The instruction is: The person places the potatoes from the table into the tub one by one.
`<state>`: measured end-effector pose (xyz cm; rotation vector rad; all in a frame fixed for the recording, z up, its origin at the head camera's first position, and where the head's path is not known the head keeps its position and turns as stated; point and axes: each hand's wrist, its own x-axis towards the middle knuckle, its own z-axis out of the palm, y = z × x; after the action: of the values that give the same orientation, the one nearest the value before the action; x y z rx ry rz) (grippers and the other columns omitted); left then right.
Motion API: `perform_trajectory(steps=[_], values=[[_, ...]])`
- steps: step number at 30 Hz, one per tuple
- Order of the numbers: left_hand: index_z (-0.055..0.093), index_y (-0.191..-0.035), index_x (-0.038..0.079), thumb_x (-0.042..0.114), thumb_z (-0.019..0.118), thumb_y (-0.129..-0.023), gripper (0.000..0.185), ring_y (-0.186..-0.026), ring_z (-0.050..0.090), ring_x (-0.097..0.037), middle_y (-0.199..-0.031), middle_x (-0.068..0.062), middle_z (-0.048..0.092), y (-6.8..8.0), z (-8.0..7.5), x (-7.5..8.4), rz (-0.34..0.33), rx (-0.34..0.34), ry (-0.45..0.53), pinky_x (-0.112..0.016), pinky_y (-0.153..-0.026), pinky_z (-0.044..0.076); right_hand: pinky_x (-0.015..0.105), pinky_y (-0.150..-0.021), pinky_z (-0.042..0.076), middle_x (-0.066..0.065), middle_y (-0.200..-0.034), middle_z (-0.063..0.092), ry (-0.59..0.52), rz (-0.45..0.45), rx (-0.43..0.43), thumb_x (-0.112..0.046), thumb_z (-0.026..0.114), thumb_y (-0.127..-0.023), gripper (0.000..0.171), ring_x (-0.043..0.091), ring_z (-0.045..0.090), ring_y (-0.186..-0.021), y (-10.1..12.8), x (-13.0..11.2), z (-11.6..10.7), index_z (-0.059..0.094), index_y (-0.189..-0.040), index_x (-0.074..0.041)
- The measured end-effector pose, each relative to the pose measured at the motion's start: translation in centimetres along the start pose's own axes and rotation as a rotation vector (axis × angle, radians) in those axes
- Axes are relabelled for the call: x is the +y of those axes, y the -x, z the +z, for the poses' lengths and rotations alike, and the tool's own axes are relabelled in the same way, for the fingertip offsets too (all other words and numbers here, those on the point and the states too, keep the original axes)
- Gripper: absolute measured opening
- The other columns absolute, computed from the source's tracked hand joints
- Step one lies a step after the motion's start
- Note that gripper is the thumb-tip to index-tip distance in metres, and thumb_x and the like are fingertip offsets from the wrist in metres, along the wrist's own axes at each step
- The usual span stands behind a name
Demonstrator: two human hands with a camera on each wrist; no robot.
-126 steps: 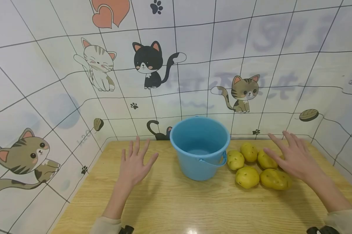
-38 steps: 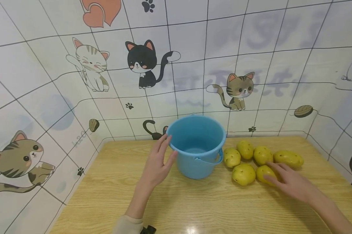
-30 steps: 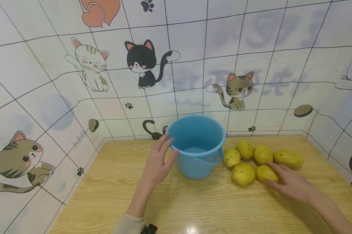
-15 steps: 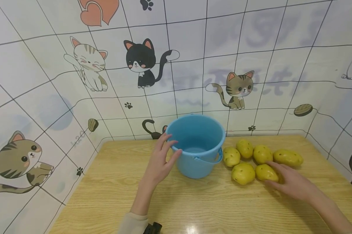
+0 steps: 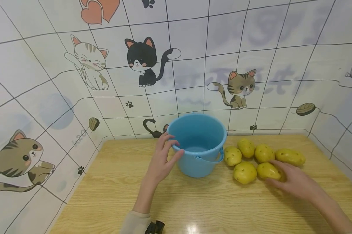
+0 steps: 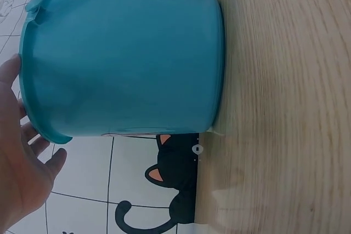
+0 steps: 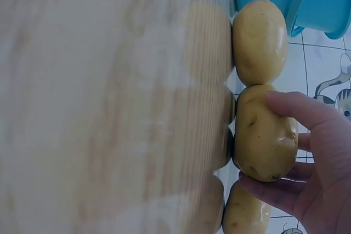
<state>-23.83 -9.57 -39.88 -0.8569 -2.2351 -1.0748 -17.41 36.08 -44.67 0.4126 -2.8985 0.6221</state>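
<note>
A blue plastic bucket (image 5: 197, 152) stands upright at the back middle of the wooden table (image 5: 193, 204). My left hand (image 5: 176, 147) grips its left rim, fingers curled over the edge and thumb on the outer wall; the left wrist view shows the bucket's wall (image 6: 126, 58) beside my palm. Several yellow potatoes lie to the right of the bucket. My right hand (image 5: 271, 174) holds the front right potato (image 5: 266, 170), which rests on the table. In the right wrist view my thumb and fingers curl round that potato (image 7: 258, 130).
Other potatoes lie close by: one (image 5: 233, 155) next to the bucket, one (image 5: 244, 172) in front, one (image 5: 290, 157) at the far right. Tiled walls with cat stickers (image 5: 141, 61) close in the table at the back and both sides.
Both hands were spread flat above the table earlier. The left hand went to the bucket and curled its fingers over the rim. The right hand came down and closed round the front potato.
</note>
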Motion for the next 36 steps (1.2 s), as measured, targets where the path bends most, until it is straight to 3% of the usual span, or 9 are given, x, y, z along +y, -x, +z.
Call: perform_trajectory(steps=[8, 18, 25, 29, 36], values=[[0.061, -0.106, 0.013, 0.031, 0.066, -0.098, 0.020, -0.149, 0.023, -0.030, -0.138, -0.007, 0.047, 0.0, 0.1, -0.1, -0.022, 0.002, 0.037, -0.060, -0.114, 0.028, 0.075, -0.088, 0.041, 0.038, -0.127, 0.057, -0.036, -0.031, 0.058, -0.040, 0.081, -0.086, 0.076, 0.060, 0.055, -0.110, -0.2, -0.4, -0.5, 0.052, -0.136, 0.009], [0.062, -0.106, 0.015, 0.030, 0.070, -0.096, 0.020, -0.151, 0.019, -0.024, -0.139, -0.006, 0.047, -0.3, -0.2, 0.4, -0.103, -0.033, 0.068, -0.061, -0.115, 0.027, 0.074, -0.088, 0.041, 0.038, -0.128, 0.055, -0.041, -0.058, 0.128, -0.032, 0.084, -0.083, 0.075, 0.060, 0.053, -0.111, -0.6, -1.0, -1.2, 0.051, -0.136, 0.010], [0.064, -0.108, 0.009, 0.031, 0.069, -0.096, 0.025, -0.151, 0.018, -0.024, -0.137, -0.008, 0.048, -0.4, -0.3, 0.3, -0.126, -0.056, 0.093, -0.062, -0.114, 0.028, 0.071, -0.082, 0.046, 0.037, -0.123, 0.058, -0.015, -0.080, 0.184, -0.032, 0.085, -0.082, 0.074, 0.057, 0.057, -0.104, -0.8, -1.5, -1.6, 0.053, -0.134, 0.009], [0.064, -0.108, 0.011, 0.031, 0.069, -0.097, 0.023, -0.151, 0.020, -0.024, -0.137, -0.003, 0.047, -0.4, -0.2, 0.2, -0.127, -0.057, 0.093, -0.061, -0.113, 0.029, 0.069, -0.080, 0.047, 0.037, -0.124, 0.058, -0.028, -0.070, 0.181, -0.033, 0.085, -0.083, 0.074, 0.056, 0.057, -0.105, -1.0, -1.9, -1.8, 0.053, -0.135, 0.008], [0.063, -0.107, 0.014, 0.030, 0.069, -0.097, 0.020, -0.151, 0.018, -0.025, -0.138, -0.008, 0.047, -0.4, -0.2, 0.3, -0.133, -0.057, 0.105, -0.063, -0.113, 0.029, 0.063, -0.077, 0.051, 0.036, -0.124, 0.059, -0.029, -0.062, 0.182, -0.033, 0.084, -0.084, 0.073, 0.052, 0.060, -0.103, -1.6, -2.6, -2.3, 0.052, -0.137, 0.007]])
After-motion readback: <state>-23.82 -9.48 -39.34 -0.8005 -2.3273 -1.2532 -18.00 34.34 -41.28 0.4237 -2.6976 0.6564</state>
